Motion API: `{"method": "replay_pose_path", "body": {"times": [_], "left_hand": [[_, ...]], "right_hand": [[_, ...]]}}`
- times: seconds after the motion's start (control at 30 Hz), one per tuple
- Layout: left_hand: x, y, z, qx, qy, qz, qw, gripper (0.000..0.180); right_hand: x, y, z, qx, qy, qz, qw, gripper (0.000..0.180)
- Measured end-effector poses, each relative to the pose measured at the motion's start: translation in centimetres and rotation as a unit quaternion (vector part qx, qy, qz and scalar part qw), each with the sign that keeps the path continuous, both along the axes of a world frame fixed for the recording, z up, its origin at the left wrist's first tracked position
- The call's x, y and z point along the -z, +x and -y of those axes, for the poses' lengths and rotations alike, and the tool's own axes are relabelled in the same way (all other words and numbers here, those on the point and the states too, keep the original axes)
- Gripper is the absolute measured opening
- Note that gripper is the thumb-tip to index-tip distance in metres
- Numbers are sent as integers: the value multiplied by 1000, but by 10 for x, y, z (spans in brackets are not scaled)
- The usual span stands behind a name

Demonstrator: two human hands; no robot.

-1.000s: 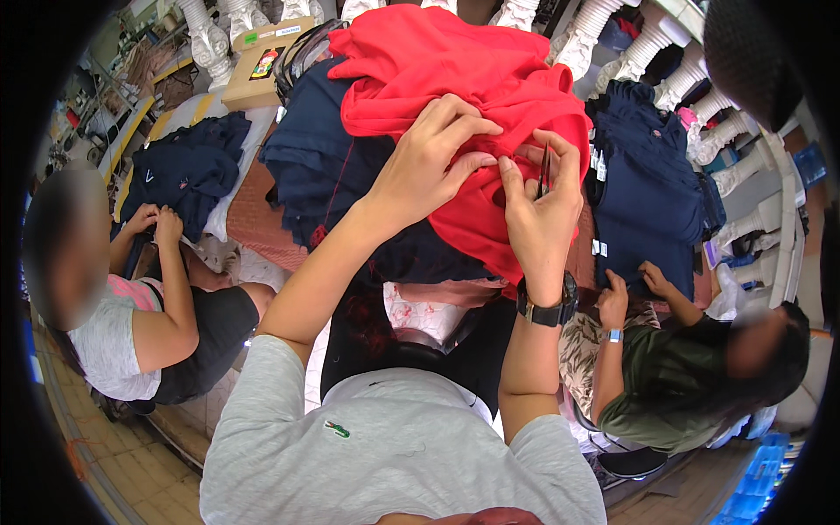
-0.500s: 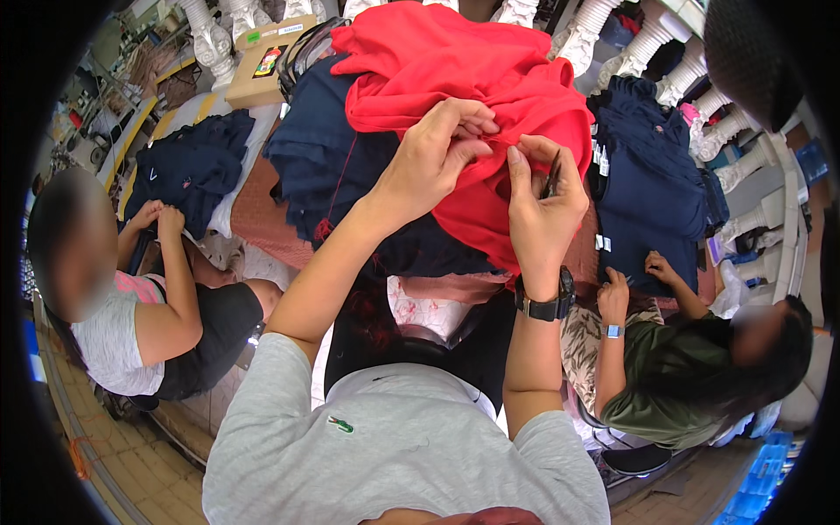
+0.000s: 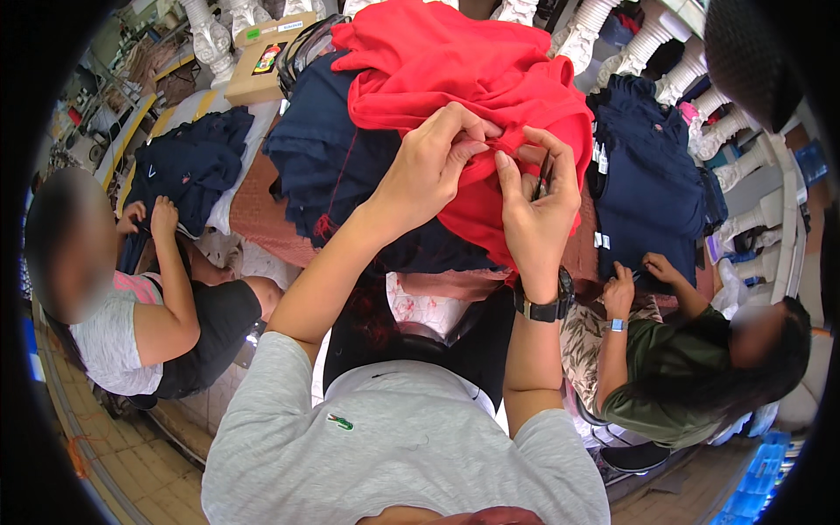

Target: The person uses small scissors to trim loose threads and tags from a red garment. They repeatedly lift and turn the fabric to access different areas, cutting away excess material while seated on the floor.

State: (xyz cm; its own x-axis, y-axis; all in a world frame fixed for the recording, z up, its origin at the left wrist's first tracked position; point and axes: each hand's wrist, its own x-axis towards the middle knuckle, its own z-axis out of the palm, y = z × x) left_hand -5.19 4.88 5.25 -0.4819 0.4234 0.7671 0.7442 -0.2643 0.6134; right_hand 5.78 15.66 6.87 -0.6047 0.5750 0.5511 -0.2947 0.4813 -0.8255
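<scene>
A crumpled red garment lies on top of a stack of navy garments. My left hand is closed, its thumb and fingertips pinching a small fold of the red cloth. Close beside it, my right hand curls round small dark thread snips, which are mostly hidden in the palm. The right thumb and index finger are at the red cloth near the left fingertips. Any thread between the two hands is too fine to make out. Loose red threads hang down the navy stack's front.
A person at left handles a navy garment; another at right works at a navy pile with white tags. A cardboard box stands at the back left. White balusters line the far side, and a dark rounded object hangs at upper right.
My right hand has shifted slightly left, its index finger lifting away from the thumb. My left hand has barely moved. Both neighbours' hands have moved on their navy garments.
</scene>
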Motion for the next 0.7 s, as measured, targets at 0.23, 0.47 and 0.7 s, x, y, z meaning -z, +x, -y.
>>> {"method": "replay_pose_path", "body": {"times": [0.23, 0.47, 0.7], "left_hand": [[-6, 18, 0, -55, 25, -3, 998, 20], [10, 17, -10, -150, 13, -47, 988, 10], [16, 25, 0, -160, 5, -51, 986, 8]], "right_hand": [[6, -2, -1, 23, 16, -10, 1000, 31], [15, 1, 3, 19, 0, -18, 1000, 26], [20, 5, 10, 18, -5, -15, 1000, 22]]}}
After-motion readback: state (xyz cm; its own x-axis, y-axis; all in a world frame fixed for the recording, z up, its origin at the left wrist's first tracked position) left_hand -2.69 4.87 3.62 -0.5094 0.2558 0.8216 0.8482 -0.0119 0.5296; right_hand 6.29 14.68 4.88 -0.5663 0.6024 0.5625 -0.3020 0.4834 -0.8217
